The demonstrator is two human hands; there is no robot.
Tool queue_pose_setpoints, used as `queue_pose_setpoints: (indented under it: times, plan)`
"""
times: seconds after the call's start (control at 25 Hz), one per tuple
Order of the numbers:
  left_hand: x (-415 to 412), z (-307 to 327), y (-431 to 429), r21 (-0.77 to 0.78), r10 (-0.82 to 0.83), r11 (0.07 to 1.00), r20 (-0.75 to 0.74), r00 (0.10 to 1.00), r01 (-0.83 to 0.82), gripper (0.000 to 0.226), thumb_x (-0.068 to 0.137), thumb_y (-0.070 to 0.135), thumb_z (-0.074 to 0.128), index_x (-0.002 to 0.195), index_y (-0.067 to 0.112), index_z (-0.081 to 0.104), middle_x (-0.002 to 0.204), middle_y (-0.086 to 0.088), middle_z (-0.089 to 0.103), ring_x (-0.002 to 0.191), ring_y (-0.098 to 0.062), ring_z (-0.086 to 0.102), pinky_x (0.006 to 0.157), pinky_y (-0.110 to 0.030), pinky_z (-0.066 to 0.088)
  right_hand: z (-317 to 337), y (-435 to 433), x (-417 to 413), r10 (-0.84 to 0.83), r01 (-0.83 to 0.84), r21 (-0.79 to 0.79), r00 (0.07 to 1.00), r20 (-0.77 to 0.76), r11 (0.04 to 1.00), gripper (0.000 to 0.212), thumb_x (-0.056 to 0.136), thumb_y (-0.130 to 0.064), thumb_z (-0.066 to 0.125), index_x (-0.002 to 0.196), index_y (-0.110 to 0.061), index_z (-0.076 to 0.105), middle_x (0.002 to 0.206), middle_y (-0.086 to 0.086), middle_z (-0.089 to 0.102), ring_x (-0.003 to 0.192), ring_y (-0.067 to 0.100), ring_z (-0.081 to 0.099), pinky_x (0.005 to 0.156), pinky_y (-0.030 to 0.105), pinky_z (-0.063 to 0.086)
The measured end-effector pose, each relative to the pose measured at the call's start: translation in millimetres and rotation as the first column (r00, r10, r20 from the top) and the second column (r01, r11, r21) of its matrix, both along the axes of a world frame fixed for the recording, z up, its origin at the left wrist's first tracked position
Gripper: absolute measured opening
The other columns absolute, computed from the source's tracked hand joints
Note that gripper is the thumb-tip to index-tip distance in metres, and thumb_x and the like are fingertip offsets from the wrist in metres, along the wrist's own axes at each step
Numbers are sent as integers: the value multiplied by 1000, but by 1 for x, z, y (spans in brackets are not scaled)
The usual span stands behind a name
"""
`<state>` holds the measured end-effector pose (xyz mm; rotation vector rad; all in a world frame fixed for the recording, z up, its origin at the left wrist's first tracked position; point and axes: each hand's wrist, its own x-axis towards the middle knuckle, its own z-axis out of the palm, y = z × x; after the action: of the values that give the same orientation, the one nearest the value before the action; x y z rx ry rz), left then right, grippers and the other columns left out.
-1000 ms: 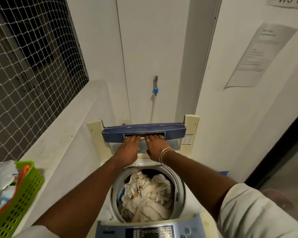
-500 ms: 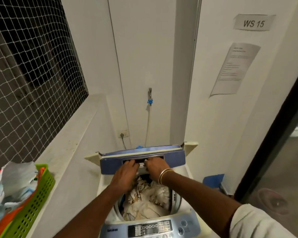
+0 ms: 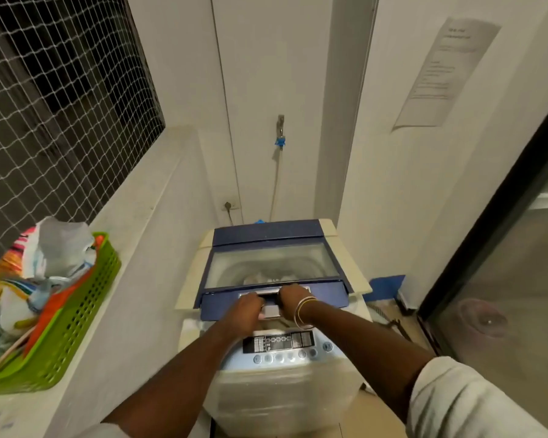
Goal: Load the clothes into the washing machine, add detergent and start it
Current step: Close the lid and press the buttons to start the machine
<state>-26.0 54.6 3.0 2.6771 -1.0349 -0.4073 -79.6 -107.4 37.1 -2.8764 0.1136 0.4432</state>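
Observation:
A white top-loading washing machine (image 3: pixel 285 393) stands below me, its control panel (image 3: pixel 282 344) with a display and round buttons facing me. Its blue lid (image 3: pixel 266 235) with a glass pane is folded down almost flat over the drum. Both hands grip the lid's silver handle at the front edge: my left hand (image 3: pixel 246 311) on its left part, my right hand (image 3: pixel 293 300), bangles on the wrist, on its right part. Pale clothes (image 3: pixel 266 278) show dimly through the glass.
A green plastic basket (image 3: pixel 76 330) holding bags and colourful packets sits on the white ledge (image 3: pixel 133 222) to the left, under a netted window. A tap with a hose (image 3: pixel 279 134) and a wall socket are behind the machine. A dark glass door (image 3: pixel 503 279) is at right.
The lid has come down from upright to nearly flat over the drum, both hands following it on the handle. The clothes, open to view before, now lie under the glass.

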Motion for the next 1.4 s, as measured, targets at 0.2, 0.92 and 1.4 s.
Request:
queue_pose_setpoints:
  times: [0.2,0.92,1.4]
  plan:
    - [-2,-28,-1,15,-14,1000,-22,1000,14,10,93,12,55,88,16,61,98,-6,58,88,-20,59,74,-28,41,-31,-4,-1,-22,25,49,998,-63,999,22,91,-13,58,106,-7,73,105,16,72,100,32,66,85,34,52]
    - [3,-68,-4,8,17,1000,-99,995,-17,25,91,0,53,109,10,68,107,-10,68,101,-28,65,88,-40,51,-62,3,11,-35,31,-35,994,-104,999,23,85,-3,63,106,-9,71,101,13,72,94,30,68,69,32,49]
    - [-77,-43,39,-147,35,989,138,990,-14,43,103,18,42,144,8,47,147,-12,49,137,-29,44,114,-44,34,-60,-9,-84,44,-30,-58,966,253,998,49,97,-39,49,134,-9,52,136,11,55,128,29,46,104,40,41]
